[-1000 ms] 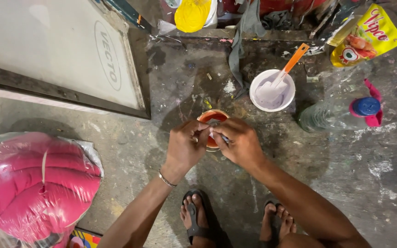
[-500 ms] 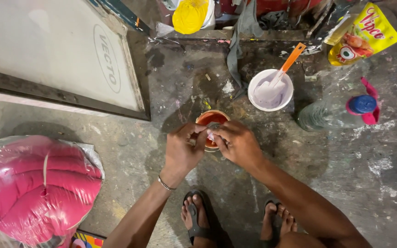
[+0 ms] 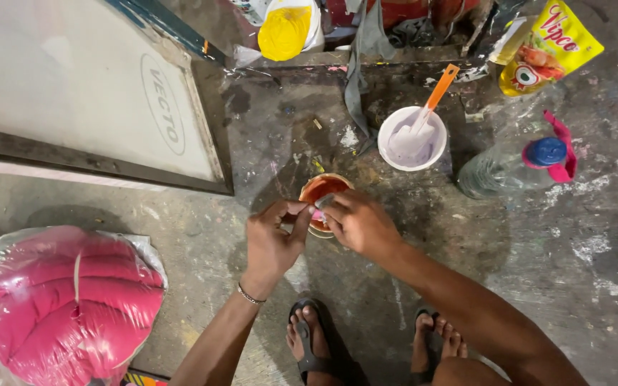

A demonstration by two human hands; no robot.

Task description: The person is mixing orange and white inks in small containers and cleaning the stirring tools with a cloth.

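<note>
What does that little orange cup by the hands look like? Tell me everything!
The orange cup is small and round, standing upright on the stained concrete floor. Its inside looks coated orange-red, like paint. The near rim is hidden behind the left hand and right hand, which meet just over it, pinching something small. A white bowl sits beyond it, apart.
</note>
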